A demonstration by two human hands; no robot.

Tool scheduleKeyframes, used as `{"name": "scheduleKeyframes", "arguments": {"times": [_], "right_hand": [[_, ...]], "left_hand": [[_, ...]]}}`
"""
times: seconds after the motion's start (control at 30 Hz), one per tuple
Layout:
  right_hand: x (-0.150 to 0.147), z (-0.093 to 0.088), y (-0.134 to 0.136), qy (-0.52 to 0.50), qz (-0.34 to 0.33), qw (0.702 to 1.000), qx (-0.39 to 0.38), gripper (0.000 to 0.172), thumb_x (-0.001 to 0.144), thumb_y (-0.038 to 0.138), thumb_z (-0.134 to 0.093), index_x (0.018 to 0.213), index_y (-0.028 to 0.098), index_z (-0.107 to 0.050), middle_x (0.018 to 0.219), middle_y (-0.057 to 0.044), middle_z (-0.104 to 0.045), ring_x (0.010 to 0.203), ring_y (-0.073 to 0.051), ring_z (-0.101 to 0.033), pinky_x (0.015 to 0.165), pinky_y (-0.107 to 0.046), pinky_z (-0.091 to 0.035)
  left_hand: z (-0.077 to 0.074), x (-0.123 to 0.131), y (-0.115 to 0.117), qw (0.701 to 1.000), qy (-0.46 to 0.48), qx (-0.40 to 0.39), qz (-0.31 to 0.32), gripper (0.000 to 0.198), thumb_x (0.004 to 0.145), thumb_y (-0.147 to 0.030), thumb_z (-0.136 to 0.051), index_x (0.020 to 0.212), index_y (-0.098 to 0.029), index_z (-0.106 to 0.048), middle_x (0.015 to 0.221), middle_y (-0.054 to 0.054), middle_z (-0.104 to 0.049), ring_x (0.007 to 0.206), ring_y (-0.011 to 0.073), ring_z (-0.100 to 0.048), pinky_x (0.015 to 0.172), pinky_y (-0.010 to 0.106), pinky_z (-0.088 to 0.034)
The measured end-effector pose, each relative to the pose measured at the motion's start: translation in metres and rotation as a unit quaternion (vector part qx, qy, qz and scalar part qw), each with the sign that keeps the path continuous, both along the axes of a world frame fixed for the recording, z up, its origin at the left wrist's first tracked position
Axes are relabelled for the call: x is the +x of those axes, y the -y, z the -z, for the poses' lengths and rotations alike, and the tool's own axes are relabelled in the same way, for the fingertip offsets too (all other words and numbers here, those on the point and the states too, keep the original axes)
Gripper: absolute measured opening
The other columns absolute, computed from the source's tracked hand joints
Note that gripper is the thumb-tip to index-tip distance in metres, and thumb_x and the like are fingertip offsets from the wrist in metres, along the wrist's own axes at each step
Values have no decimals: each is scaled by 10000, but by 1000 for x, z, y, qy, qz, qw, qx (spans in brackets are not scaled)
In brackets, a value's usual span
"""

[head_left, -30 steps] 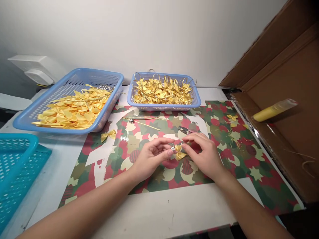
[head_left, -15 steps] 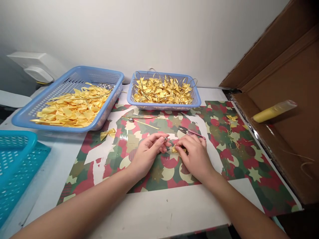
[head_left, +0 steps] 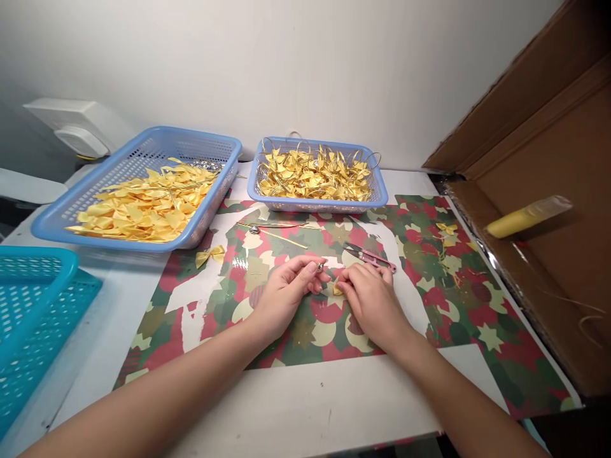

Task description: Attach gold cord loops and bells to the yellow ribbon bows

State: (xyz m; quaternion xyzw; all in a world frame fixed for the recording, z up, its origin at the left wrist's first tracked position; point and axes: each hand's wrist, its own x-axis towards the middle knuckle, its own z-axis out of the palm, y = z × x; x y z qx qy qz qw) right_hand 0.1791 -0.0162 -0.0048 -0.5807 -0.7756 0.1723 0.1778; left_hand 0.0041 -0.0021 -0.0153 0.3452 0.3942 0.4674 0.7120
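Note:
My left hand (head_left: pixel 285 294) rests on the patterned sheet (head_left: pixel 429 305) with its fingers pinched round a small silver bell (head_left: pixel 319 266). My right hand (head_left: pixel 371 299) lies close beside it, fingers curled over a small yellow ribbon bow (head_left: pixel 337 290), which shows only at one corner. The two hands nearly touch at the fingertips. Just behind my right hand lies a small pink thread snipper (head_left: pixel 370 256).
A large blue basket (head_left: pixel 62 213) of yellow bows stands at the back left, a smaller blue basket (head_left: pixel 377 191) of bows with gold loops behind the hands. Loose bow (head_left: pixel 209 255), gold cord (head_left: pixel 279 235), teal basket (head_left: pixel 28 299) at left, cardboard box (head_left: pixel 548 191) with yellow tube (head_left: pixel 525 216) at right.
Both hands have lowered onto the sheet and drawn together. The bow, plainly visible between the fingertips a second ago, is now mostly covered by my right hand.

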Motion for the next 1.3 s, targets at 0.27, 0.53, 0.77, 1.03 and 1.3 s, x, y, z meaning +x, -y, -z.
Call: {"name": "scheduleKeyframes", "arguments": {"times": [0.27,0.53,0.77,1.03,1.3], "right_hand": [[-3,-17,5,-204,24,979,-14,193,965,213,-428,821,222,-556,772,-19,-632,756,-190,-601,679,-309,-432],[-9,-15,9,-157,24,987,26,190,964,196,-358,819,225,-478,763,-17,-631,712,-178,-585,710,-321,-416],[-12,-10,9,-135,15,990,39,169,959,179,-380,845,220,-498,702,8,-654,605,-153,-569,686,-305,-396],[-13,-11,10,-141,10,989,49,172,956,170,-391,838,222,-503,677,13,-658,572,-148,-556,672,-300,-403],[-13,-9,14,-236,33,971,5,218,989,259,-354,805,226,-467,634,17,-553,572,-150,-509,566,-278,-391]], "left_hand": [[-3,1,-2,998,34,-45,-9,358,776,-468,-735,944,-152,-726,768,38,-692,684,107,-568,686,245,-475],[2,1,-1,1000,-10,-13,0,363,780,-489,-724,930,-158,-738,793,42,-700,703,113,-566,710,253,-474],[-1,2,1,999,-39,4,8,328,774,-469,-734,903,-168,-739,741,23,-672,711,120,-558,721,258,-460],[-2,1,1,996,-82,26,3,275,792,-423,-721,916,-179,-740,720,7,-640,677,118,-543,697,260,-465],[-17,1,14,964,-199,175,-23,329,805,-345,-719,1111,-246,-649,1208,85,-549,950,198,-574,825,337,-487]]}}
